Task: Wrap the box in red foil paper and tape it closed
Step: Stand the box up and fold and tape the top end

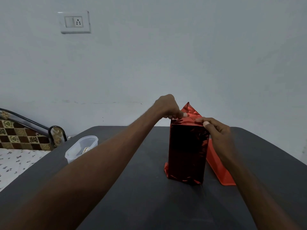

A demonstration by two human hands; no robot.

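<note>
A tall box covered in shiny red foil paper [187, 151] stands upright on the dark table [149, 188]. At its top a foil flap [191, 111] sticks up in a point. My left hand [167, 107] is at the top left corner, fingers curled, thumb and finger pinching the foil there. At the top right corner my right hand [217, 130] grips the foil edge with thumb and fingers. Loose foil juts out at the box's lower left.
An orange-red flat piece [219, 165] lies on the table right behind the box. A clear plastic container [79, 149] stands at the table's left edge. A bed with a patterned headboard [21, 135] is at the left, and the wall is close behind.
</note>
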